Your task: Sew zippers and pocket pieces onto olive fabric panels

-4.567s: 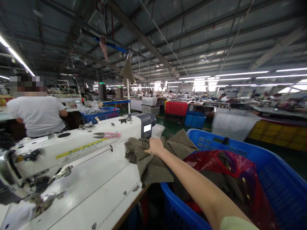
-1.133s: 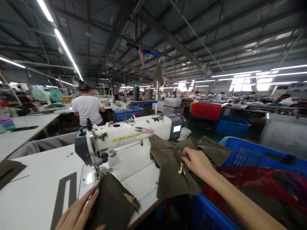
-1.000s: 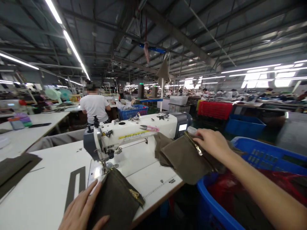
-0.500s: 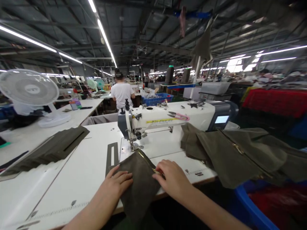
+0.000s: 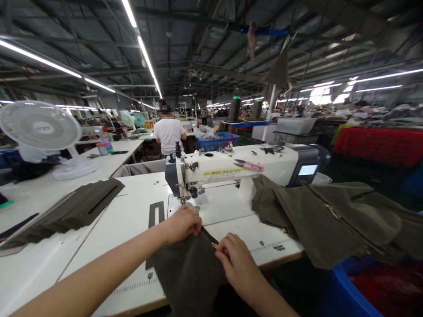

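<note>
A dark olive fabric piece hangs over the front edge of the white sewing table. Along its upper right edge runs a brass-coloured zipper. My left hand is closed on the fabric's top end, just in front of the sewing machine and its presser foot. Its fingers cover that corner. Lower down, my right hand pinches the zipper edge, thumb and forefinger together. Under my left forearm's far side lies a flat olive strip with a slot, partly covered.
Overlapping olive pieces lie at left, near a white fan. Pink-handled snips rest on the machine arm. Zippered olive fabric drapes off the table's right side above a blue tub. A person in white is beyond.
My left hand has gone from lying flat on the fabric's left side up to its top end by the presser foot, and has closed there. My right hand stays at the zipper edge.
</note>
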`<state>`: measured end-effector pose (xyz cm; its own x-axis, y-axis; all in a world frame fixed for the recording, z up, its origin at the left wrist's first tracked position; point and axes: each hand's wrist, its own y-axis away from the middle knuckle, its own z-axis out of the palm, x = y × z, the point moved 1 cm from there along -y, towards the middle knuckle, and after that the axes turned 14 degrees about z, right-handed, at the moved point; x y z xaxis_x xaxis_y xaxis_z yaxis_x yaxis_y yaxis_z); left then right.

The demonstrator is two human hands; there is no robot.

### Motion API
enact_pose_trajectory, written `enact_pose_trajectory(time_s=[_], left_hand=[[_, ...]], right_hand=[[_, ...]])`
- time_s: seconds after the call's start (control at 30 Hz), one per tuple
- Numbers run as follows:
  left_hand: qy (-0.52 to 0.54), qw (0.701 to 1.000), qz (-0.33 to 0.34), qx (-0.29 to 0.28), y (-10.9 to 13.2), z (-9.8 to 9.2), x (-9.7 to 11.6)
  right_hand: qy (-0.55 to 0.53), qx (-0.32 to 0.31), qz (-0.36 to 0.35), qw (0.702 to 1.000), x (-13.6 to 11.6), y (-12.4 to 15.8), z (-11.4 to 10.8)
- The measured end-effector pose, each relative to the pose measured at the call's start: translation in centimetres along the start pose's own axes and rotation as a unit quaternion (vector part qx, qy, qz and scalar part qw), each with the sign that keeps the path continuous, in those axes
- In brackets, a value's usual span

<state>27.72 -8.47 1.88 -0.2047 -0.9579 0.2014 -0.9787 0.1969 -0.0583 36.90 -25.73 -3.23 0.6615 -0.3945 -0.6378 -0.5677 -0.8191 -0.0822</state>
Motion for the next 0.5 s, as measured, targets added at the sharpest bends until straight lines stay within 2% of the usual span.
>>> enact_pose_trajectory(time_s=[0.13,0.23,0.33,0.4,0.43,0.5], left_hand=[[0.072,0.997,0.035,0.007,0.2,-2.7,2.2],[0.098,0.995,0.013,0.002,-0.3,-4.5,4.0],[0.091,0.996,-0.006,0.014,-1.3,-5.2,4.8],[0.079,0.996,0.003,0.04,-2.1,-5.3,5.0],[0.056,0.997,0.011,0.054,-2.5,-5.3,5.1],[-0.023,0.995,0.038,0.09,-3.0,-5.6,5.3]], right_hand=[[-0.054,-0.056,-0.085,0.993,-0.5,0.2,-5.1],[0.012,-0.064,-0.105,0.992,-0.9,-0.1,-8.7],[0.079,-0.083,-0.082,0.99,-0.8,-1.0,-10.7],[0.142,-0.056,-0.078,0.985,-0.6,-1.7,-11.8],[0.176,-0.023,-0.091,0.98,-0.6,-1.9,-12.4],[0.238,0.084,-0.151,0.956,-1.0,-1.6,-13.9]])
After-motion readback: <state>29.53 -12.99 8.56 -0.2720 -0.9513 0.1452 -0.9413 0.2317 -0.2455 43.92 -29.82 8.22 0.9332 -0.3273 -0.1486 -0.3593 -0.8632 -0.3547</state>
